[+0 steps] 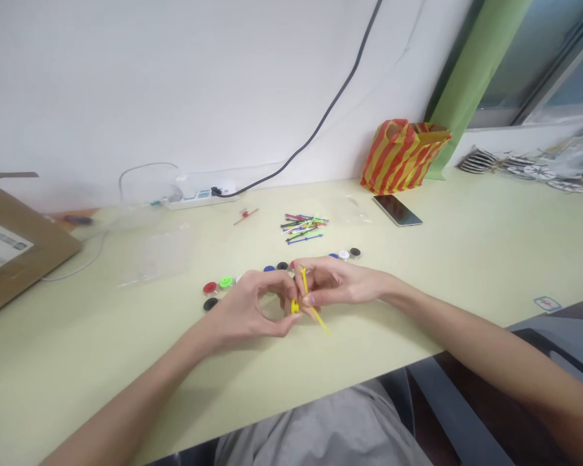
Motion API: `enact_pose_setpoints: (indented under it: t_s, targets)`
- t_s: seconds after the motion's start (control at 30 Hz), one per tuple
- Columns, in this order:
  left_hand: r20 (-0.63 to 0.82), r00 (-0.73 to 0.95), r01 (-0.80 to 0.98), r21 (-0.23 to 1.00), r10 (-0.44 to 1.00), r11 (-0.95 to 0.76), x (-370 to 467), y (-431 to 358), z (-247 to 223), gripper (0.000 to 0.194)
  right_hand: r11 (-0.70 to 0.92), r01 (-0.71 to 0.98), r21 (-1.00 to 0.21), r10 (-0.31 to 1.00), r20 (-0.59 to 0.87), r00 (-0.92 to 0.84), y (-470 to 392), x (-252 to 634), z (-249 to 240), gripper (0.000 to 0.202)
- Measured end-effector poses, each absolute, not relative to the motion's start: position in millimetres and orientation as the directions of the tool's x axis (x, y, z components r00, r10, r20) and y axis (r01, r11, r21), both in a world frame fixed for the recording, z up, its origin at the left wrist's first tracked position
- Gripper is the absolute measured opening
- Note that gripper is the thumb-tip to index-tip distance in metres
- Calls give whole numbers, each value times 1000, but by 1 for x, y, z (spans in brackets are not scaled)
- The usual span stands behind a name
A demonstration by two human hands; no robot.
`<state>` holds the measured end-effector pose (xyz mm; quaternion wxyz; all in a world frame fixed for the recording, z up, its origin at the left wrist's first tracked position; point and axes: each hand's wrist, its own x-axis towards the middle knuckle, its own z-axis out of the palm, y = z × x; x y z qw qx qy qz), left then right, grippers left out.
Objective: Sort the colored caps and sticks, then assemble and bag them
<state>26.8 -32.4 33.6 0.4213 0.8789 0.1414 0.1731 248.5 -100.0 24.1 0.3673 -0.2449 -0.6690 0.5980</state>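
Observation:
Between the thumb and fingertips of my left hand [257,301] is a small yellow disc [294,306], held on edge. My right hand [335,281] pinches a thin yellow arrow-shaped spinner pointer [317,316], which slants down toward me. The two yellow pieces are very close together; whether they touch is hard to make out. Around and behind my hands lie several small round discs, among them a red one [210,288], a green one [226,282] and a black one [354,252]. My hands partly cover that group.
A pile of coloured arrow pointers [304,226] lies farther back, with a red pointer [245,215] apart on its left. A phone [397,210], a striped bag [403,155], a power strip [201,193], clear plastic bags [158,252] and a cardboard box [24,259] surround the work area.

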Motion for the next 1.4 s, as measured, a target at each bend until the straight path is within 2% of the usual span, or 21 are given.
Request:
enact_pose_setpoints:
  t_s: [0.23, 0.4, 0.47, 0.57, 0.67, 0.73, 0.8, 0.83, 0.9, 0.97, 1.07, 1.13, 1.2, 1.3, 1.4]
  targets:
    - [206, 889, 118, 761, 410, -638, 32, -28, 32, 7, 208, -172, -963, 803, 268, -532, -96, 249, 26, 27]
    - [229, 878, 148, 705, 420, -694, 33, -28, 25, 14, 286, -30, -958, 898, 279, -340, -92, 256, 29, 28]
    - [305, 872, 145, 585, 382, -798, 32, -27, 22, 11, 333, 29, -943, 916, 316, -249, -86, 263, 30, 29]
    - [445, 867, 97, 295, 226, -951, 33, -27, 19, 7, 451, 204, -869, 893, 438, -105, -70, 278, 35, 25]
    - [503, 857, 65, 116, 115, -991, 34, -27, 19, 7, 447, 589, -673, 857, 510, -67, -49, 291, 41, 12]
    - [518, 851, 66, 58, 87, -996, 34, -27, 19, 6, 325, 855, -404, 880, 461, -116, -35, 296, 45, 18]
    - [532, 842, 93, 22, 90, -995, 34, -26, 18, 5, 224, 968, -117, 919, 356, -169, -23, 297, 49, 27]
    - [547, 830, 122, 18, 112, -992, 33, -25, 18, 5, 207, 978, -21, 935, 300, -191, -18, 297, 50, 30]
    - [592, 783, 210, 36, 190, -977, 31, -22, 16, 6, 218, 974, 53, 946, 234, -225, -12, 294, 50, 38]
    - [641, 718, 295, 73, 271, -953, 30, -18, 14, 10, 256, 967, -14, 933, 264, -244, -13, 290, 48, 42]
    - [669, 666, 345, 115, 329, -932, 28, -14, 13, 17, 373, 875, -310, 897, 361, -254, -32, 279, 45, 33]
    - [674, 657, 336, 138, 337, -932, 28, -14, 12, 20, 451, 731, -511, 887, 345, -306, -51, 269, 45, 24]
    - [681, 650, 317, 160, 337, -935, 28, -17, 12, 23, 478, 603, -638, 874, 279, -397, -71, 257, 44, 19]
    - [680, 651, 300, 177, 337, -937, 29, -23, 13, 25, 463, 511, -724, 876, 284, -391, -89, 243, 40, 17]
    - [692, 657, 280, 147, 301, -949, 30, -29, 13, 26, 498, 525, -691, 866, 360, -347, -94, 238, 33, 17]
